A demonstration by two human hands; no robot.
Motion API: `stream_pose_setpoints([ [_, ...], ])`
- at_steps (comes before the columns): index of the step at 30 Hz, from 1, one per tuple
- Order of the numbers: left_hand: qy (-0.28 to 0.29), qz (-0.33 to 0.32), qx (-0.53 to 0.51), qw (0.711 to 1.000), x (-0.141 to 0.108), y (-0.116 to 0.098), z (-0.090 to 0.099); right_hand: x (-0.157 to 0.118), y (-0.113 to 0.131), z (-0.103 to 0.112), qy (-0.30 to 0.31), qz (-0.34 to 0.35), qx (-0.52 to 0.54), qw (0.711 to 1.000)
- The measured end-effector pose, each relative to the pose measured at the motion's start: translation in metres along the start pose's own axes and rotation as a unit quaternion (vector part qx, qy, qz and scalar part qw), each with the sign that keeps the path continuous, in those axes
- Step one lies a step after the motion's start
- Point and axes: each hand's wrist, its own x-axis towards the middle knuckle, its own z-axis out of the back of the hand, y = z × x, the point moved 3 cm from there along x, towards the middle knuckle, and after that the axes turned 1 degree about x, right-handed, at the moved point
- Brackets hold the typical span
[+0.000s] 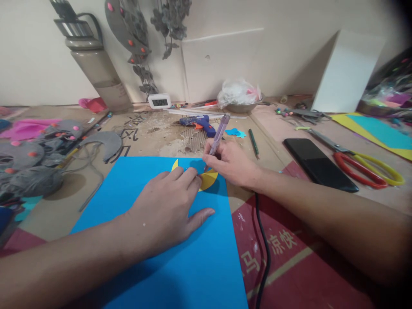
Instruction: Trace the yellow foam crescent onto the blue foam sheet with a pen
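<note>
A blue sheet of paper [193, 240] lies in front of me, with a yellow crescent moon cut-out [208, 182] near its far edge. My left hand [172, 201] rests on both, its fingertips pressing the crescent down and its thumb spread out to the side. Part of the crescent is hidden under those fingers. A purple pen [219, 133] stands tilted in my right hand [230, 161], which is closed around its lower part. The pen's tip points down at the crescent's upper edge; whether it touches is hard to make out.
Beyond the paper lie a blue glue gun [199, 122], blue paper cut-outs [236, 133] and a green pencil [253, 143]. To the right are a black phone [318, 164] and scissors [360, 161]. Grey felt crescents [106, 143] and a water bottle [96, 68] stand left. A black cable [262, 240] crosses the cardboard.
</note>
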Motion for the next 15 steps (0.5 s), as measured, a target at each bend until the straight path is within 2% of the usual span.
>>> stream_pose_setpoints([
  [8,-0.019,-0.019,-0.049,0.998,0.0002,0.0002,-0.0006,0.0002,-0.0025,-0.0019,-0.004,-0.019,-0.001,1.000],
  [15,0.021,-0.040,-0.043,0.998,0.0057,0.0008,-0.0001,-0.0006,-0.0038,-0.0031,-0.001,-0.028,0.016,0.999],
])
